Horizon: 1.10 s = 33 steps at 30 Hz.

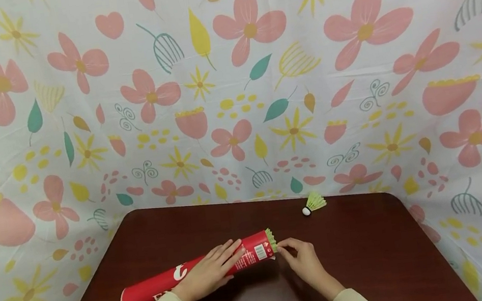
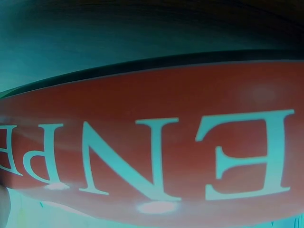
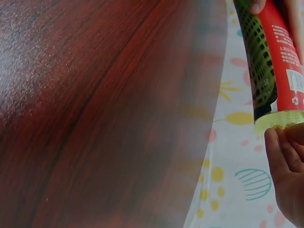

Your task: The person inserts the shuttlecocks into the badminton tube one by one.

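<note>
A red shuttlecock tube lies mid-bench. The left hand rests flat on it, fingers straight; the right hand pinches green feathers at its mouth. A loose shuttlecock sits near the far edge. Bare bench lies right; the tube's contents are hidden.

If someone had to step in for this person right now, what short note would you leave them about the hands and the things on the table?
Left hand: lies across the middle of the red tube, fingers fairly straight, steadying it on the dark wooden table.
Right hand: fingertips pinch the green feathered skirt that sticks out of the tube's open right end.
Things: the tube lies on its side, slanting from near left to far right. One loose green shuttlecock lies apart near the table's far edge.
Done: one shuttlecock is outside the tube.
Left: the pinched shuttlecock is partly in, partly out; how many remain inside cannot be seen.
</note>
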### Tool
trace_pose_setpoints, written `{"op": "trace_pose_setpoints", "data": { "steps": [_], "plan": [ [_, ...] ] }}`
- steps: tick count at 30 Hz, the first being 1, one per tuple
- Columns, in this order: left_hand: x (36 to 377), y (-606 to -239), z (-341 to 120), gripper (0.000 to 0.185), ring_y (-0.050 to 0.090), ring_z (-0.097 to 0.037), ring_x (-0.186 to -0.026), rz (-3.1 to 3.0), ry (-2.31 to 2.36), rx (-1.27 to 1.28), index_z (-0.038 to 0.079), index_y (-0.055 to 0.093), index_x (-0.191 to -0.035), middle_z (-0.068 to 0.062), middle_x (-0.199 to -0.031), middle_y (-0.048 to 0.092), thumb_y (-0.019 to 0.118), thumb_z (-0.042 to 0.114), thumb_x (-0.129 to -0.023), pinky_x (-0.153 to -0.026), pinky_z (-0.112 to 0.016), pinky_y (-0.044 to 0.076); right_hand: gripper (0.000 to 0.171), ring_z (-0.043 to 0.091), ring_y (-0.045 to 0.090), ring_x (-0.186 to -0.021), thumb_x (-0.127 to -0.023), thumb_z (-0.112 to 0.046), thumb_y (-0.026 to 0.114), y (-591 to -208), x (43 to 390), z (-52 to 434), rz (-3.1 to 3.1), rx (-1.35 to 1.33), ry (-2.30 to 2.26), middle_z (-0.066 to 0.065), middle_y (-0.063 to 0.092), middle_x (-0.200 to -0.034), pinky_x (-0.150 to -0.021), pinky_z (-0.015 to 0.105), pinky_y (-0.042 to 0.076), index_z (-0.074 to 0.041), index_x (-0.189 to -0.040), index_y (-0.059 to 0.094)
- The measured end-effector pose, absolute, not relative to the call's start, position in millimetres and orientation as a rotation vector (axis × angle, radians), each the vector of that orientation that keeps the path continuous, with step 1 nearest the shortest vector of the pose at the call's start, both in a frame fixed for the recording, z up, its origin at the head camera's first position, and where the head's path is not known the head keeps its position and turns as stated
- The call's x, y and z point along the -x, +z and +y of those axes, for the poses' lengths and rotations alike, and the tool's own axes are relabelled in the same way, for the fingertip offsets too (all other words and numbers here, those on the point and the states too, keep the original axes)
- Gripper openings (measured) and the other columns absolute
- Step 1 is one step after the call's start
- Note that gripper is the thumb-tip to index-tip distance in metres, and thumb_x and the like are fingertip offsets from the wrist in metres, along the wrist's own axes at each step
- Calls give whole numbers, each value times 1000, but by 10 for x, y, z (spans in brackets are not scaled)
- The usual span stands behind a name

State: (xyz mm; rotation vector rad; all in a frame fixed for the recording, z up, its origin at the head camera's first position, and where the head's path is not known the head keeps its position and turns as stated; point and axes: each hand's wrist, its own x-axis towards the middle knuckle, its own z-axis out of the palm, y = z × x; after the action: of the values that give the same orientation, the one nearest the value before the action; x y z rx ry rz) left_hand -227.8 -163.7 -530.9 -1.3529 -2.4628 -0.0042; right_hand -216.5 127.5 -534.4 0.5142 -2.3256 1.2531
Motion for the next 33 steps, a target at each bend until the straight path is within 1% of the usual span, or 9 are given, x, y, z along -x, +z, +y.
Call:
{"op": "trace_pose_setpoints", "data": {
  "steps": [9, 19, 26, 28, 33],
  "plan": [
    [2284, -5307, -1621, 92, 33, -29, -139, -2447, -14, 1357, 13, 25, -153, -10, -157, 26, 78, 33, -81, -107, -42, 38, 16, 2, 62, -72, -77, 2, 76, -5385, 2188, 1219, -2275, -604, 1193, -7, 70, -79, -61, 23, 51, -12, -82, 72],
    [2279, -5307, -1605, 93, 35, -31, -138, -2436, -5, 1359, 12, 25, -153, -11, -156, 27, 79, 32, -80, -106, -43, 38, 15, 4, 61, -71, -79, 3, 74, -5380, 2190, 1235, -2307, -644, 1233, -5, 70, -79, -60, 26, 52, -12, -82, 71],
    [2287, -5305, -1625, 94, 35, -30, -139, -2436, 10, 1346, 14, 21, -154, -10, -157, 25, 78, 33, -81, -107, -42, 38, 14, 5, 62, -74, -83, 3, 69, -5363, 2213, 1240, -2319, -708, 1222, -3, 70, -80, -63, 27, 53, -11, -84, 71],
    [2291, -5313, -1631, 94, 34, -30, -139, -2435, 14, 1344, 14, 21, -154, -9, -157, 24, 78, 33, -81, -107, -42, 38, 15, 5, 62, -74, -83, 4, 69, -5363, 2222, 1240, -2317, -724, 1224, -3, 70, -81, -63, 27, 53, -10, -84, 71],
    [2269, -5328, -1652, 94, 35, -29, -138, -2425, 1, 1346, 13, 24, -153, -10, -156, 27, 79, 33, -80, -105, -42, 40, 11, 5, 63, -76, -84, -1, 69, -5373, 2226, 1256, -2348, -750, 1264, 0, 71, -83, -64, 26, 53, -11, -86, 73]
  ]
}}
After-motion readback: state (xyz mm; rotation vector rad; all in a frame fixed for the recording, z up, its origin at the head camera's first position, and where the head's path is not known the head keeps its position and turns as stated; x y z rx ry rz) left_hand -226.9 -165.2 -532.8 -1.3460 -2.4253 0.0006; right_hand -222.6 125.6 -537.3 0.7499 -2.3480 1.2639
